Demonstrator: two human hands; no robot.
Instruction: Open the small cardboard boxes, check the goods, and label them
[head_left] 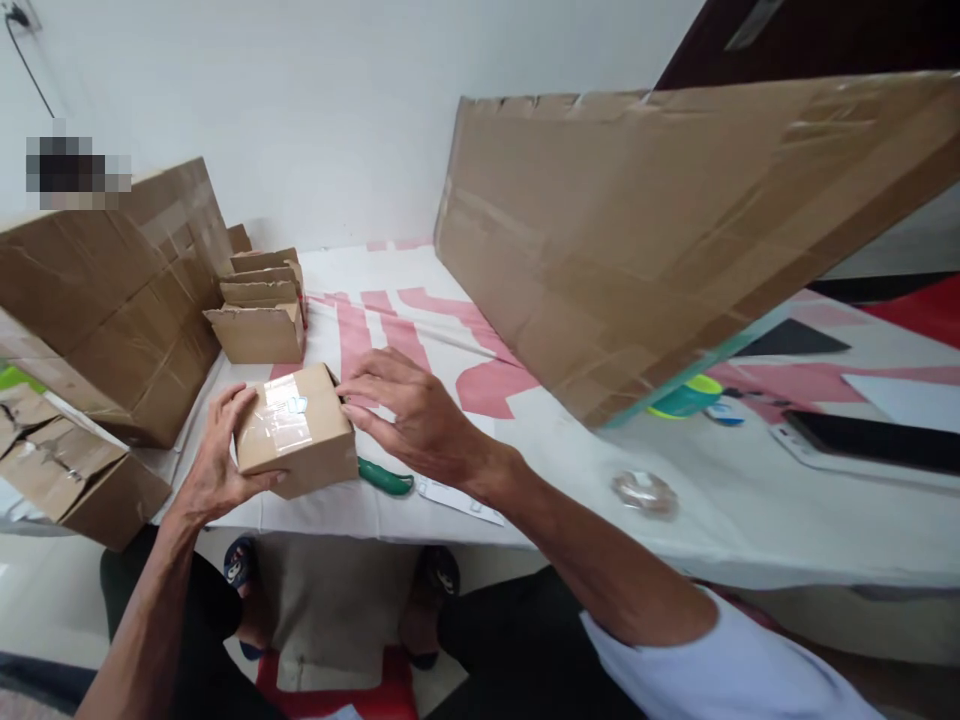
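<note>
A small brown cardboard box (pixel 296 432), closed on top with clear tape, stands near the front edge of the white table (pixel 525 480). My left hand (pixel 217 450) wraps round its left side and front corner. My right hand (pixel 412 410) lies against the box's right side, fingers bent and pressing on the upper right edge. A green-handled tool (pixel 386 478) lies on the table just right of the box, under my right wrist. A white strip (pixel 457 500) lies beside it.
Several open small cardboard boxes (pixel 259 300) stand behind. A big taped carton (pixel 112 310) is at the left, another carton (pixel 75 480) below it. A large flat cardboard sheet (pixel 660 230) leans over the right. A tape roll (pixel 645 492), a teal object (pixel 682 398) and a phone (pixel 870 440) lie right.
</note>
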